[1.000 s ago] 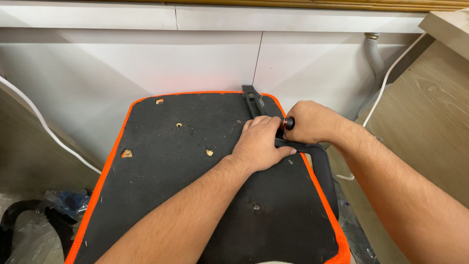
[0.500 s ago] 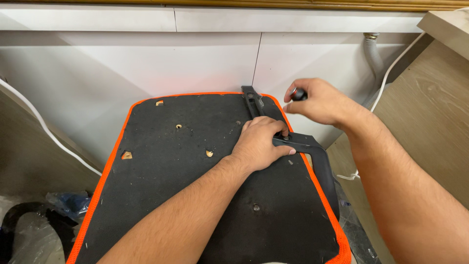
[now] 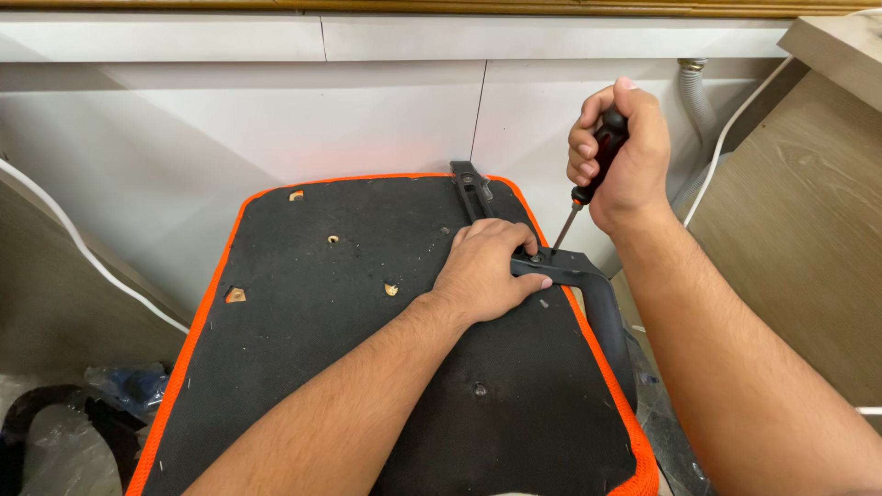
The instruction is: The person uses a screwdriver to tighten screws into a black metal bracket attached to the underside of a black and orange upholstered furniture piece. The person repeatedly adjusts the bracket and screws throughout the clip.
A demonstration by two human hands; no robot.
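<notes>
— On top of the upturned seat, what is each hand doing?

— Both are at its right edge. The seat is a flat black fabric-covered chair base with an orange mesh rim (image 3: pixel 197 340), lying underside up and filling the lower middle of the view. The left hand (image 3: pixel 487 271) lies palm down on it, fingers curled over the mounting end of a black curved plastic armrest bracket (image 3: pixel 597 303), pinning that end against the fabric.

— And the right?

— At about one o'clock from the left hand, raised above the seat, the right hand (image 3: pixel 625 152) is clenched around the black handle of a screwdriver with an orange collar and a thin steel shaft (image 3: pixel 588 179). The shaft slants down towards seven o'clock, and its tip meets the bracket's mounting plate just beside the left fingertips (whether it sits in a screw head I cannot tell; the spot is too small).

— Where does the bracket run?

— From the left hand it bends towards five o'clock and follows the seat's right rim downwards. A second black slotted metal plate (image 3: pixel 473 188) lies at twelve o'clock from the left hand, at the seat's far edge.

— Anything else on the seat?

— Several small holes in the fabric, showing pale wood, lie at nine to ten o'clock from the left hand. Beyond the seat stands a white panelled cabinet front (image 3: pixel 276 119); a white cable (image 3: pixel 83 248) trails at far left, and a grey ribbed hose (image 3: pixel 698 92) hangs at upper right.
</notes>
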